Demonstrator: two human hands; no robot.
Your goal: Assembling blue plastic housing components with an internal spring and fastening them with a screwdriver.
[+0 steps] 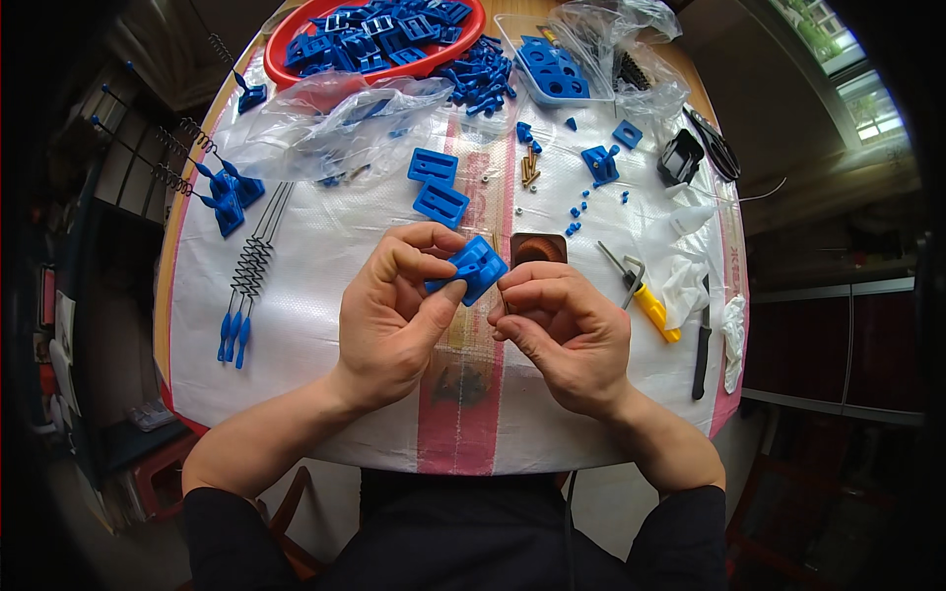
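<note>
Blue plastic bracket (pixel 481 271): raised over the table's middle, tilted; taken as clock centre.
Left hand (pixel 399 315): gripping the bracket between thumb and fingers at its 8 o'clock side.
Right hand (pixel 570 325): at 4 o'clock, thumb and fingertips closed in a pinch just beside the bracket; any small part between them cannot be identified, nor contact confirmed.
Bracket work: judged to be close fitting or adjusting by fingers, no tool held.
Bracket's next move: would call for a steady left grip and the right fingertips lined up with the bracket's edge.
Slotted plates (pixel 440 202): two, blue, at 11 o'clock.
Brass-coloured screws (pixel 530 172): loose group, 1 o'clock.
Brown dish (pixel 539 238): 2 o'clock, behind the right hand.
Yellow-handled screwdriver (pixel 655 313): between 3 and 4 o'clock, lying near a hex key (pixel 637 274).
Blue-tipped spring rods (pixel 241 286): lying together, 9 o'clock.
Red basin (pixel 272 51): far off at 11 o'clock, heaped with blue plastic parts (pixel 379 44).
</note>
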